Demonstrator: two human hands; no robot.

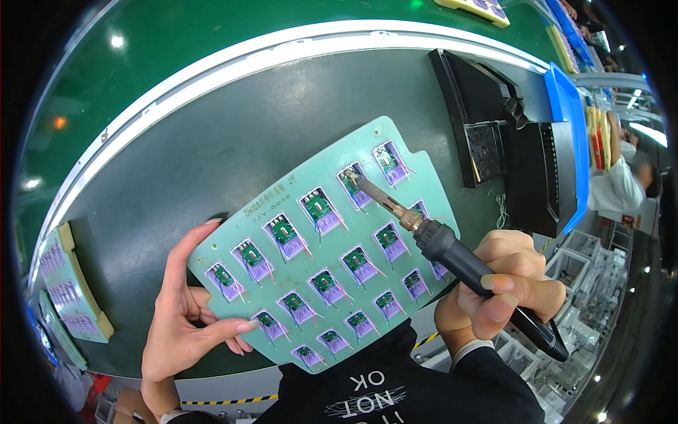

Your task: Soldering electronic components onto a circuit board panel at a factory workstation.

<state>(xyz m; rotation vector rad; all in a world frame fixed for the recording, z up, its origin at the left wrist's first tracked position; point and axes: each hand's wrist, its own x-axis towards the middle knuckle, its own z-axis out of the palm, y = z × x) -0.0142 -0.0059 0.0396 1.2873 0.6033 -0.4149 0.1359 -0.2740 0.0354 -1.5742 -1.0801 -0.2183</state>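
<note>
Left hand [180,318] grips a green tray [318,169] of circuit boards [318,205]; right hand [519,283] holds a soldering iron [452,251] over it

Dark bench [247,127], black boxes [531,173], green tray [85,288]

Circuit boards [318,205] in tray [434,185], soldering iron [459,253] over its right side

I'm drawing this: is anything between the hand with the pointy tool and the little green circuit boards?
Only the soldering iron itself, held in the right hand. Its tip is at the circuit board second from the right in the far row of the tray; touching or not, I can't tell. Nothing else visible stands between.
</note>
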